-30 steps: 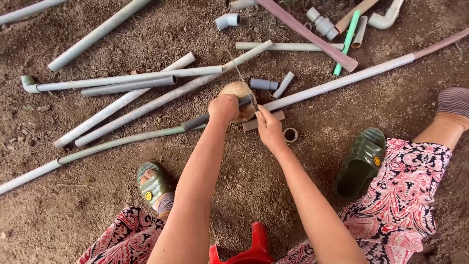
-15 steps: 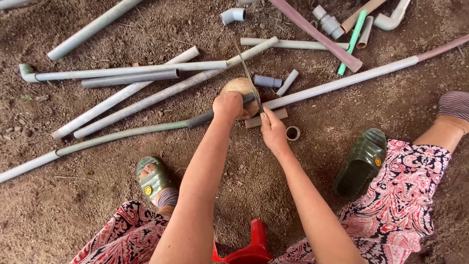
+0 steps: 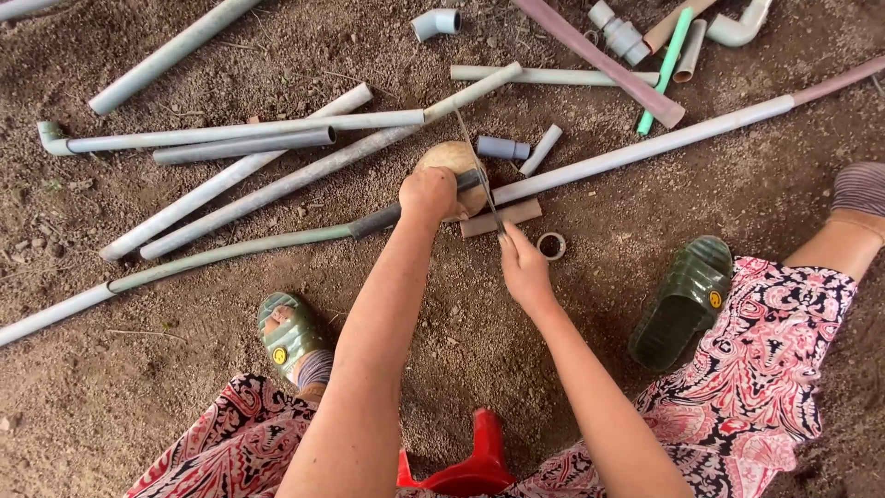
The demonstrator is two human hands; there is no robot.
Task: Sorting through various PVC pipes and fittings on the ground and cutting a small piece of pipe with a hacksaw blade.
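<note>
Hands work at a long grey plastic pipe (image 3: 645,152) lying on brown dirt: left hand (image 3: 427,194) clamps it against a round tan block (image 3: 452,161), right hand (image 3: 523,265) just below grips a thin saw blade (image 3: 475,157) crossing it.

The person's arms are bare to above the elbow, with no sleeves, watch or rings visible on the hands. A loose garment (image 3: 774,369) in red with a pink, white and dark paisley pattern covers both legs. The feet wear dark green moulded clogs (image 3: 684,300), each with a small round yellow badge. One ankle shows a grey-and-purple striped sock (image 3: 862,189).
</note>
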